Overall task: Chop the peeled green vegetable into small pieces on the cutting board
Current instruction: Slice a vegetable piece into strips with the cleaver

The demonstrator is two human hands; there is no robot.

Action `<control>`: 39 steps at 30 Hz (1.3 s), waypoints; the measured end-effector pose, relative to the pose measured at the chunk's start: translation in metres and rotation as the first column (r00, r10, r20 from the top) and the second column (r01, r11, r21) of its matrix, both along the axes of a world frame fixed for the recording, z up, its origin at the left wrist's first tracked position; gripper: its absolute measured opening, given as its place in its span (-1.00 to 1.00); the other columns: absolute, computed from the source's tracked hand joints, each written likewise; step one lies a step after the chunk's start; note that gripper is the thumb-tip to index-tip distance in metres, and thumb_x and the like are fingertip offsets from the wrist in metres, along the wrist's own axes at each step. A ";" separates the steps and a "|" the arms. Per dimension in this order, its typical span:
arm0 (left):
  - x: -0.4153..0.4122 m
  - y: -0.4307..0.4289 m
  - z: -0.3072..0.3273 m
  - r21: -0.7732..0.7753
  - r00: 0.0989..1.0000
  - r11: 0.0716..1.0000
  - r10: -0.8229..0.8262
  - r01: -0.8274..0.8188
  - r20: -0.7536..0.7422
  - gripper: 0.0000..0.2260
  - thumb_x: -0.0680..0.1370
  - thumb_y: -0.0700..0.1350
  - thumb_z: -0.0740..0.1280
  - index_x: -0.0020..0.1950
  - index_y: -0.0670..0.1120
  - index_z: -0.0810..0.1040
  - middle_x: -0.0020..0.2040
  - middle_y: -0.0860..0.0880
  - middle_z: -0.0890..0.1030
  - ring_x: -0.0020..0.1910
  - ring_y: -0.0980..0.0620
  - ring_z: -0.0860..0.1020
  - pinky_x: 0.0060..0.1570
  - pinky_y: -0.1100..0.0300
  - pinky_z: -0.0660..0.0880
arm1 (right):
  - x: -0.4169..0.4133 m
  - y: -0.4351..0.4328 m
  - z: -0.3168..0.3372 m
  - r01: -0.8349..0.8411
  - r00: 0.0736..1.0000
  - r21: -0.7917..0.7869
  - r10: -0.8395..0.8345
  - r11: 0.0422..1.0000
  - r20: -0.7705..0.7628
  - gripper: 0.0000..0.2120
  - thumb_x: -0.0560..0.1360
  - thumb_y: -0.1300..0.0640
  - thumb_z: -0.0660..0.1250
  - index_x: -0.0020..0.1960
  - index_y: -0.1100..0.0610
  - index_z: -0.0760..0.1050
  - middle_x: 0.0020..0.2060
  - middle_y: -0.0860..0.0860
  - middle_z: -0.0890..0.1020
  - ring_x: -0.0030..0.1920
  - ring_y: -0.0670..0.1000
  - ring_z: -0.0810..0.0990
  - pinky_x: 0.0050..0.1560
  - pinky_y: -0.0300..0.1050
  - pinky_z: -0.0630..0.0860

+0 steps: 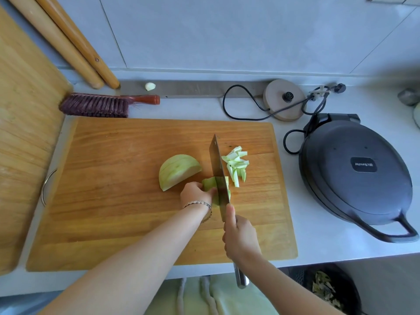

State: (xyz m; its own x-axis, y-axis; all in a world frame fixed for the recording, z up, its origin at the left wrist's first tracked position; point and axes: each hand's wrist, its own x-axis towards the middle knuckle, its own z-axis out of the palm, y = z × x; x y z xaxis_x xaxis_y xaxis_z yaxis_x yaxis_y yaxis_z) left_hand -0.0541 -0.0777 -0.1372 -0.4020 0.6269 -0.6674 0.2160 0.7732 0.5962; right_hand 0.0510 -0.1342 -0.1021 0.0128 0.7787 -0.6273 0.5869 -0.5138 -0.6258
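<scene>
A wooden cutting board (118, 183) lies on the grey counter. A large peeled pale-green half of the vegetable (178, 170) rests cut side down near the board's middle. My left hand (196, 194) holds a smaller green piece (210, 184) down with curled fingers. My right hand (241, 237) grips the handle of a cleaver (219, 176), whose blade stands in that piece just right of my left fingers. A small heap of cut green strips (237, 165) lies right of the blade.
A dark electric griddle (356, 173) sits right of the board, a kettle base (284, 100) with its cord behind it. A brush (102, 105), a garlic clove (150, 86) and rolling pins (75, 44) lie at the back left. A second board (25, 133) leans left. A bin (327, 289) stands below the counter.
</scene>
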 end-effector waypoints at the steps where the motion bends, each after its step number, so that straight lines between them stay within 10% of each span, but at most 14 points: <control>1: 0.000 0.000 -0.001 -0.005 1.000 1.000 -0.008 0.008 -0.005 -0.78 0.42 -0.03 0.39 -0.33 -0.12 0.46 -0.36 -0.10 0.55 -0.32 -0.12 0.55 -0.29 0.17 0.46 | 0.002 0.001 0.004 0.001 1.000 0.016 -0.001 1.000 -0.017 -0.45 0.46 -0.33 -0.12 -0.37 0.13 0.19 -0.48 0.02 0.30 -0.44 0.01 0.27 -0.35 -0.09 0.29; 6: 0.001 0.001 0.001 -0.037 0.997 0.998 -0.050 0.048 -0.062 -0.68 0.48 -0.02 0.29 -0.41 -0.10 0.32 -0.36 -0.12 0.42 -0.06 -0.20 0.62 -0.28 0.21 0.32 | 0.023 0.016 0.033 0.040 0.993 0.072 -0.032 0.997 -0.118 -0.46 0.54 -0.25 -0.06 -0.43 0.11 0.24 -0.63 -0.10 0.31 -0.55 -0.06 0.27 -0.45 -0.18 0.26; 10: 0.023 0.007 0.018 -0.137 0.976 0.983 -0.143 0.121 -0.166 -0.35 0.42 0.23 0.30 0.29 -0.22 0.31 0.23 -0.17 0.38 0.14 -0.15 0.47 -0.13 0.14 0.36 | 0.052 0.044 0.046 0.060 0.993 0.124 -0.046 0.990 -0.110 -0.47 0.56 -0.22 -0.04 -0.44 0.10 0.25 -0.71 -0.10 0.28 -0.63 -0.09 0.25 -0.50 -0.22 0.24; 13: 0.047 0.013 0.020 -0.285 0.829 0.913 -0.390 0.291 -0.402 -0.23 0.36 0.36 0.25 0.28 -0.20 0.21 0.21 -0.14 0.32 0.16 -0.12 0.36 0.08 0.12 0.34 | 0.068 0.066 0.047 0.021 0.997 0.100 -0.013 0.995 -0.082 -0.47 0.57 -0.22 -0.04 -0.41 0.11 0.24 -0.63 -0.08 0.25 -0.58 -0.04 0.21 -0.50 -0.20 0.22; 18: 0.062 0.013 0.002 -0.275 0.783 0.941 -0.321 0.199 -0.533 -0.32 0.46 0.17 0.30 0.36 -0.21 0.12 0.26 -0.15 0.27 0.21 -0.13 0.29 0.00 0.19 0.41 | 0.086 0.085 0.038 -0.084 0.995 -0.007 0.083 0.996 -0.056 -0.49 0.56 -0.25 0.00 -0.36 0.11 0.29 -0.60 -0.08 0.24 -0.59 -0.04 0.19 -0.53 -0.23 0.20; 29: 0.009 0.021 0.001 -0.286 0.411 0.644 -0.708 0.710 -0.574 -0.31 0.50 -0.07 0.28 0.49 -0.09 -0.07 0.45 -0.09 0.09 0.36 -0.11 0.16 0.15 0.13 0.42 | 0.099 0.092 0.016 -0.341 0.940 -0.053 0.340 0.939 -0.022 -0.51 0.54 -0.24 0.01 -0.33 0.12 0.27 -0.58 -0.10 0.31 -0.61 -0.13 0.24 -0.49 -0.21 0.23; 39: 0.014 0.010 -0.002 -0.080 0.623 0.825 -0.483 0.560 -0.615 -0.41 0.48 -0.06 0.33 0.45 -0.11 0.17 0.41 -0.01 0.29 0.36 -0.01 0.26 0.07 0.14 0.48 | 0.090 0.095 -0.002 -0.384 0.922 -0.112 0.387 0.917 0.011 -0.52 0.55 -0.23 -0.02 -0.29 0.13 0.28 -0.47 -0.01 0.34 -0.48 -0.05 0.27 -0.39 -0.14 0.27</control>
State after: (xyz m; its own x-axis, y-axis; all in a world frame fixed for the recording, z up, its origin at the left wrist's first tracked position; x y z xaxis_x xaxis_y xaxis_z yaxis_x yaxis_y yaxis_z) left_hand -0.0403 -0.0680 -0.1392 -0.2636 0.9079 -0.3261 0.8931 0.3574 0.2733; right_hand 0.1409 -0.0393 -0.1045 -0.2536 0.6568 -0.7102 0.7714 -0.3056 -0.5581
